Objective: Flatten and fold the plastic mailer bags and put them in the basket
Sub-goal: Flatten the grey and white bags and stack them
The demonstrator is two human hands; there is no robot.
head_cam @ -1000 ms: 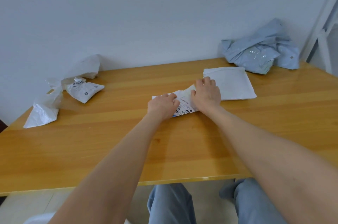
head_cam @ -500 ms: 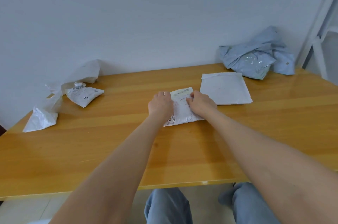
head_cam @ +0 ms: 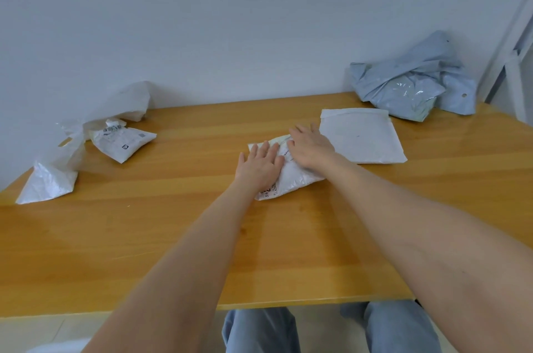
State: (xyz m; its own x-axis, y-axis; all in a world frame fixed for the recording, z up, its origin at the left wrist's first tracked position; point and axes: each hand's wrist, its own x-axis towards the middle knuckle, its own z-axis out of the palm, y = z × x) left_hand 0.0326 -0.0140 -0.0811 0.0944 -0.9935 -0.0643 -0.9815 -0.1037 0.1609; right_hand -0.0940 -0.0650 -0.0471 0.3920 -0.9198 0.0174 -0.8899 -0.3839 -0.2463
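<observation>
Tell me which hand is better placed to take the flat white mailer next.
Likely right. The right hand lies just beside the flat white mailer; the left hand presses the printed mailer farther off.

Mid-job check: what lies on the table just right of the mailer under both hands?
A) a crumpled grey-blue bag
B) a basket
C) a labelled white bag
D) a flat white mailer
D: the flat white mailer lies right beside the right hand; the grey-blue bags sit farther back.
</observation>
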